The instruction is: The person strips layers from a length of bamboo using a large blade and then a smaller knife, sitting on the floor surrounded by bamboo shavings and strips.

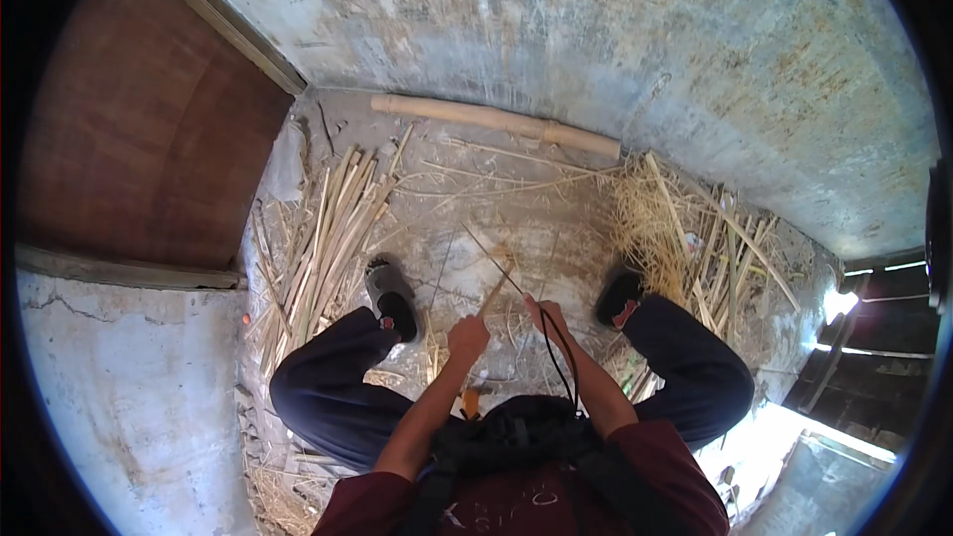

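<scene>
My left hand [469,338] is closed around the lower end of a short bamboo strip [493,297], which slants up and to the right. In my right hand [544,317] is a knife whose handle is hidden by the fingers. The long, thin, dark knife blade [491,256] points up and to the left. Blade and strip cross just ahead of my hands; whether they touch, I cannot tell. Both hands are above the floor between my spread legs.
Split bamboo strips [340,223] lie piled at the left. Curly shavings [645,223] and more strips [730,258] lie at the right. A bamboo pole [491,117] rests along the far wall [556,30]. A black cable [558,362] hangs beside my right forearm.
</scene>
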Motion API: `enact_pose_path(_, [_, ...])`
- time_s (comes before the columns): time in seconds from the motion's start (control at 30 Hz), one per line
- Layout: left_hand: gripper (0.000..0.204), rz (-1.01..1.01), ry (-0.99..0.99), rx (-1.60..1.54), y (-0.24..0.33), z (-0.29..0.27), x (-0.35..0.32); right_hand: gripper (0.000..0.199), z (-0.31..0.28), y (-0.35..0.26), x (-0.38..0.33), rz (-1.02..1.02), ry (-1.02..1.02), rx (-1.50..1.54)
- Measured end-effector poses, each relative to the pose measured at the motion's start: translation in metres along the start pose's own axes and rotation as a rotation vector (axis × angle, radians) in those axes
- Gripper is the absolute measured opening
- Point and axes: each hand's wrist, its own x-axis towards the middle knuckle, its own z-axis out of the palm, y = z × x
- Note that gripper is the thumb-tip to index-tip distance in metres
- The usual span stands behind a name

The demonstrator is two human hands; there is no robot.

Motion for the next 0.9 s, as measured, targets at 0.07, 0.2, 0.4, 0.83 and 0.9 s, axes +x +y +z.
enact_pose_path(0.07, [0.043,-0.093,0.03,-0.03,-0.001,0.002,-0.003,0.083,-0.014,-0.034,-0.001,0.042,0.047,0.142])
enact_pose_path(0.2, [0.044,-0.07,0.01,-0.026,-0.001,0.002,-0.005,0.07,-0.024,-0.071,0.001,-0.21,0.19,0.582])
enact_pose_path(0.4, [0.047,-0.046,-0.061,-0.036,0.006,-0.005,0.003,0.074,0.053,0.046,-0.01,-0.145,0.312,0.224])
enact_pose_path(0.83, [0.049,-0.118,-0.012,-0.044,-0.003,0.002,-0.01,0.067,0.023,-0.002,-0.04,-0.199,0.124,0.416])
enact_pose_path(0.9, [0.043,-0.086,-0.037,0.031,0.003,0.001,0.0,0.075,0.038,0.048,-0.04,0.212,-0.071,0.05])
